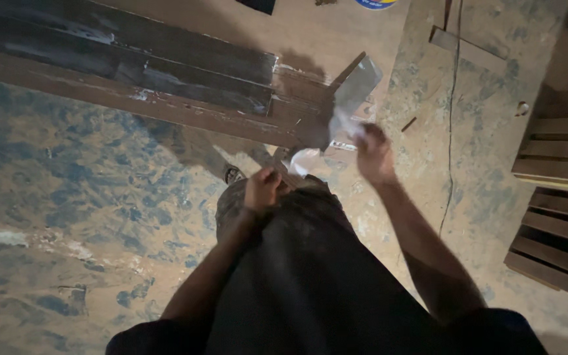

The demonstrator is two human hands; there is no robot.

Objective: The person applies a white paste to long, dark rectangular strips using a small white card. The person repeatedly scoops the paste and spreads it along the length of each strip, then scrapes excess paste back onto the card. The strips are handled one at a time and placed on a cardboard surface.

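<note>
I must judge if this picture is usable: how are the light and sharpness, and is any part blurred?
Head view: dim, warm light; the right hand and the white scrap it grips are motion-blurred; the left hand is softer too; the dark wooden beam shows pale glare streaks.

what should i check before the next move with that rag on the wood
1. Right hand grips the white cloth: ok, though blurred.
2. Cloth touching the end of the dark wooden beam: cannot tell, motion blur.
3. Left hand is closed near the waist; what it holds: cannot tell.
4. Beam's support: cannot tell, hidden.
5. Footing on the dusty floor: ok, one shoe visible by the beam.
6. Slatted wooden pieces lie apart from both hands: ok.
</note>
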